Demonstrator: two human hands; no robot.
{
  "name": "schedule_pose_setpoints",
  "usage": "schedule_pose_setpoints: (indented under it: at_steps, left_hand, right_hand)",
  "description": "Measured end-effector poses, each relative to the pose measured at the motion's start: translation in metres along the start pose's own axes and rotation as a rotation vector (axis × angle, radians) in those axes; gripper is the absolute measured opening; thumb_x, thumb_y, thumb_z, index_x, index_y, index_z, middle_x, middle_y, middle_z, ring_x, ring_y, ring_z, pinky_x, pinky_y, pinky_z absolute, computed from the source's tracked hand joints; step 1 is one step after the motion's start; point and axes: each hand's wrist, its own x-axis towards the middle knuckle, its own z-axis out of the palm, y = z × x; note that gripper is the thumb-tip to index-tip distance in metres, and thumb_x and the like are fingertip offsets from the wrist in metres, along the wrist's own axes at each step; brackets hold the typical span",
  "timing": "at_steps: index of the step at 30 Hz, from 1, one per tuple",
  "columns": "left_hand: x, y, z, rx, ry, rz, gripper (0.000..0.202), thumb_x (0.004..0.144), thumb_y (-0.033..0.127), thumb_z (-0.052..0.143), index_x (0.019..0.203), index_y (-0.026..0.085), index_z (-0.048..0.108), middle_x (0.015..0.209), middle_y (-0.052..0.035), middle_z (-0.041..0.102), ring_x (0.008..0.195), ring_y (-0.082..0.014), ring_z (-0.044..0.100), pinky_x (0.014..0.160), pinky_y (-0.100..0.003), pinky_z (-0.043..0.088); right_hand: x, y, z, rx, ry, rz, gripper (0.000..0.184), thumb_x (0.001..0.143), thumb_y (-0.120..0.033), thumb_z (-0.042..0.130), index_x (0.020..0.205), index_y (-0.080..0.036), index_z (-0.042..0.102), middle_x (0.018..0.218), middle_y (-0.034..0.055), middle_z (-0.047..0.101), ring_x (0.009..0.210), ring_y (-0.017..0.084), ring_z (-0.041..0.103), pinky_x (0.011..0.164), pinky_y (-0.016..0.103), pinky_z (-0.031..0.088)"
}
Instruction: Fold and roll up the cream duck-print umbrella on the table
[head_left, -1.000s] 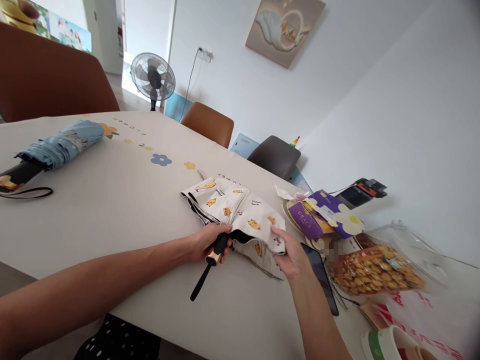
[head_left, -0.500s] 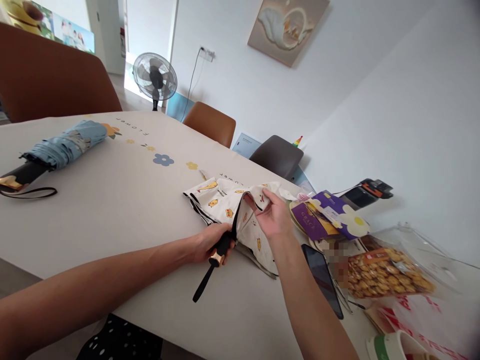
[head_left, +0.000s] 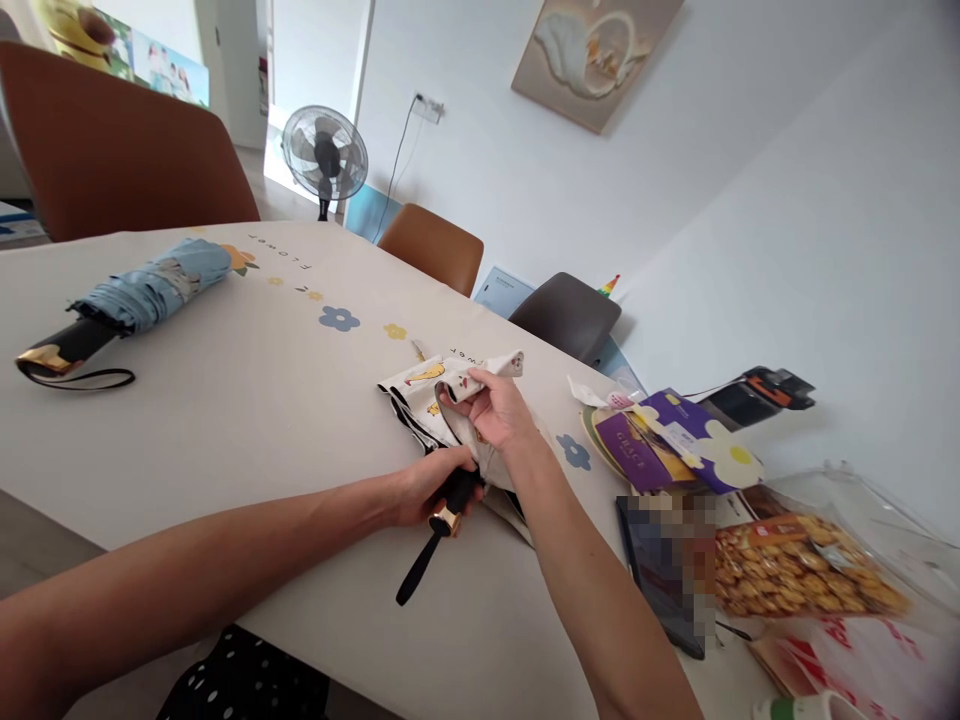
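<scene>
Left hand (head_left: 433, 484) grips smooth black handle (head_left: 457, 490) of white umbrella (head_left: 420, 379) | right hand (head_left: 495, 408) pinches its folded cloth (head_left: 504, 367) | left of white umbrella: pleated blue umbrella (head_left: 161, 287)

A room in a home, a flowery cloth (head_left: 277, 420) is covering the big table (head_left: 405, 640), brown chairs (head_left: 439, 248) are standing around it, a fan (head_left: 325, 155) is standing behind, a picture (head_left: 598, 62) is hanging on the wall (head_left: 465, 50)
</scene>
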Motion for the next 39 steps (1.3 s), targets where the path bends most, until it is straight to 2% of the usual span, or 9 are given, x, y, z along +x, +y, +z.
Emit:
schedule_pose_setpoints:
  at_steps: [2,7,15,20,25,28,31,35,39]
  left_hand:
    - [-0.001,0.001,0.001,0.029,0.004,0.006,0.022,0.074,0.034,0.05,0.068,0.014,0.053,0.064,-0.0016,0.056,0.046,-0.0098,0.048,0.036,-0.024,0.039]
    - [-0.002,0.002,0.006,0.145,0.193,0.042,0.041,0.073,0.055,0.053,0.061,0.016,0.045,0.048,0.002,0.047,0.034,-0.0094,0.042,0.033,-0.025,0.038]
    - [-0.01,0.007,0.006,0.127,0.163,0.035,0.036,0.084,0.045,0.041,0.063,0.016,0.044,0.045,0.0013,0.048,0.033,-0.0098,0.045,0.031,-0.021,0.036]
    - [-0.004,0.004,0.004,0.054,0.146,0.066,0.032,0.083,0.045,0.042,0.069,0.017,0.043,0.05,0.0026,0.048,0.036,-0.0087,0.043,0.034,-0.023,0.041]
    - [0.004,-0.002,0.0,0.023,0.123,0.074,0.035,0.082,0.05,0.041,0.072,0.017,0.045,0.056,0.0016,0.05,0.039,-0.0093,0.045,0.034,-0.024,0.04]
    - [0.003,-0.001,0.001,0.002,0.13,0.06,0.039,0.082,0.053,0.038,0.071,0.016,0.046,0.056,0.0012,0.05,0.04,-0.0088,0.045,0.035,-0.023,0.038]
    - [0.0,0.001,0.002,-0.017,0.131,0.054,0.04,0.083,0.054,0.038,0.072,0.016,0.046,0.057,0.0013,0.05,0.04,-0.0085,0.045,0.035,-0.022,0.038]
    - [0.0,0.001,0.001,-0.038,0.129,0.054,0.041,0.083,0.056,0.038,0.075,0.016,0.047,0.058,0.0017,0.05,0.041,-0.0088,0.045,0.035,-0.022,0.038]
    - [0.004,-0.001,-0.002,-0.056,0.121,0.076,0.041,0.084,0.055,0.036,0.074,0.017,0.047,0.059,0.0013,0.051,0.042,-0.0093,0.047,0.036,-0.023,0.039]
  right_hand:
    - [0.001,0.0,0.0,-0.091,-0.029,0.048,0.008,0.075,-0.005,0.052,0.076,-0.012,0.055,0.06,0.0028,0.064,0.06,0.017,0.063,0.064,0.039,0.057]
    - [0.006,-0.007,0.006,-0.167,-0.03,0.069,0.008,0.077,-0.005,0.05,0.074,-0.011,0.055,0.058,0.0033,0.064,0.055,0.016,0.061,0.06,0.037,0.057]
    - [0.032,-0.007,0.016,-0.152,-0.075,0.047,0.006,0.076,-0.008,0.051,0.075,-0.012,0.054,0.073,0.009,0.067,0.072,0.018,0.066,0.072,0.035,0.056]
    - [0.037,-0.029,0.002,-0.379,0.007,-0.299,0.012,0.072,-0.019,0.058,0.084,-0.016,0.056,0.09,0.0045,0.065,0.086,0.018,0.063,0.081,0.038,0.051]
    - [0.024,-0.019,-0.027,-1.134,0.056,-0.718,0.026,0.079,-0.031,0.048,0.097,-0.018,0.061,0.107,0.0068,0.063,0.105,0.021,0.055,0.096,0.04,0.037]
    - [0.025,0.002,-0.042,-1.448,-0.089,-0.624,0.027,0.081,-0.031,0.043,0.092,-0.018,0.063,0.108,0.0089,0.063,0.108,0.024,0.052,0.099,0.042,0.03]
    - [0.033,0.008,-0.048,-1.426,-0.109,-0.46,0.034,0.085,-0.037,0.036,0.091,-0.019,0.063,0.104,0.0077,0.065,0.102,0.022,0.056,0.093,0.039,0.036]
    - [0.02,-0.01,-0.046,-1.209,0.074,-0.59,0.038,0.085,-0.043,0.038,0.101,-0.017,0.06,0.108,0.0076,0.063,0.103,0.021,0.056,0.087,0.035,0.042]
    - [-0.029,-0.015,-0.051,-1.393,-0.128,-0.665,0.026,0.081,-0.036,0.051,0.1,-0.021,0.061,0.109,0.0055,0.063,0.105,0.021,0.055,0.092,0.037,0.04]
